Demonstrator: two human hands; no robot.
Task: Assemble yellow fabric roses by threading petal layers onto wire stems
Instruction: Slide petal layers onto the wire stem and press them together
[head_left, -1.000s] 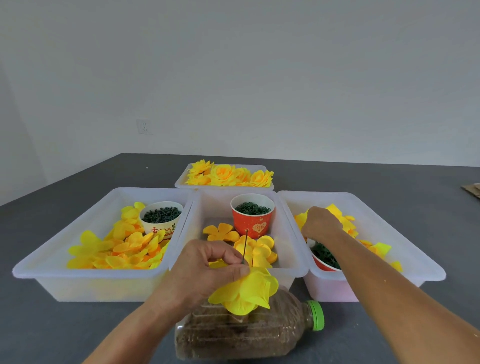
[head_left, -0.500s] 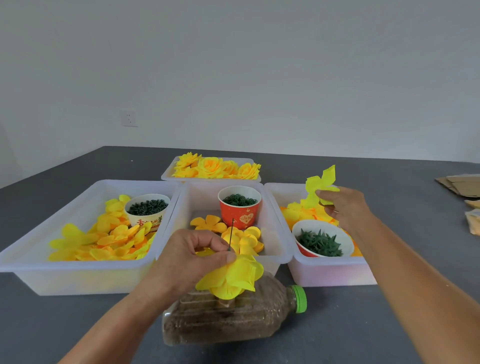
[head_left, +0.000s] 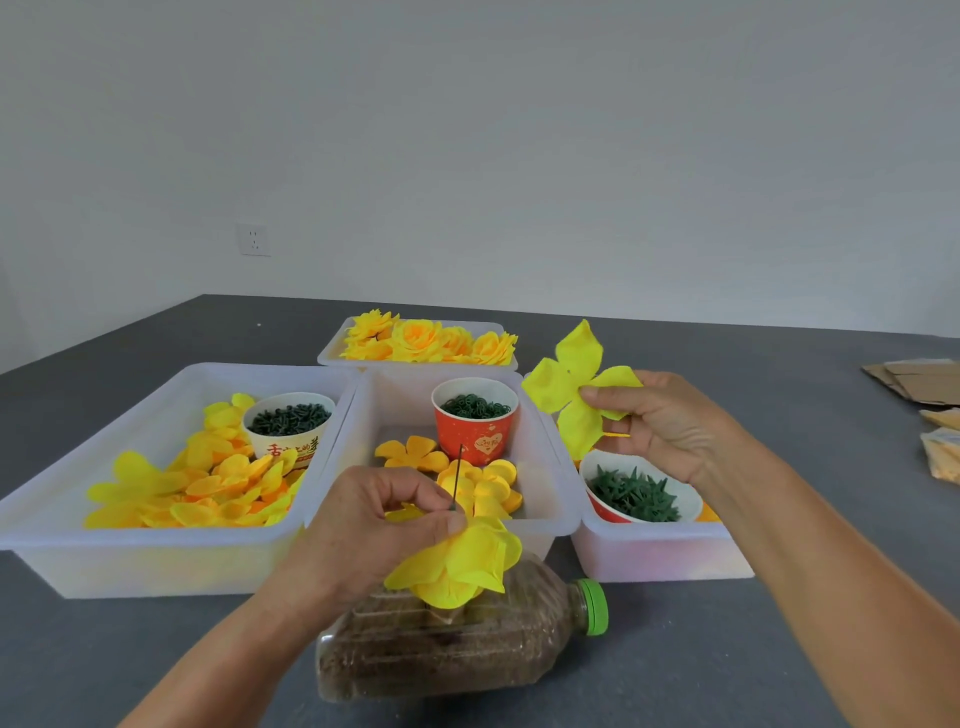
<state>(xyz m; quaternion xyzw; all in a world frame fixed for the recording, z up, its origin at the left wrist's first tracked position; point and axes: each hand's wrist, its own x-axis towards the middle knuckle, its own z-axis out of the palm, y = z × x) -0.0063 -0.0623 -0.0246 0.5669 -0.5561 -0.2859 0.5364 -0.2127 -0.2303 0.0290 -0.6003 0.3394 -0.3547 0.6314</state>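
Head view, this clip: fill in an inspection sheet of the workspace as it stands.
Surface: dark grey table, bare patches in front.
Job's things: loose petal layer; wire stem above a part-built rose; finished roses in the far tray; petal trays left, middle and right; three cups of green parts.
Clutter: plastic bottle lying on its side; cardboard pieces at right.
Grippers: left hand pinches the wire stem; right hand holds the loose petal layer.
Cables: nothing seen.
Surroundings: white wall, wall socket.
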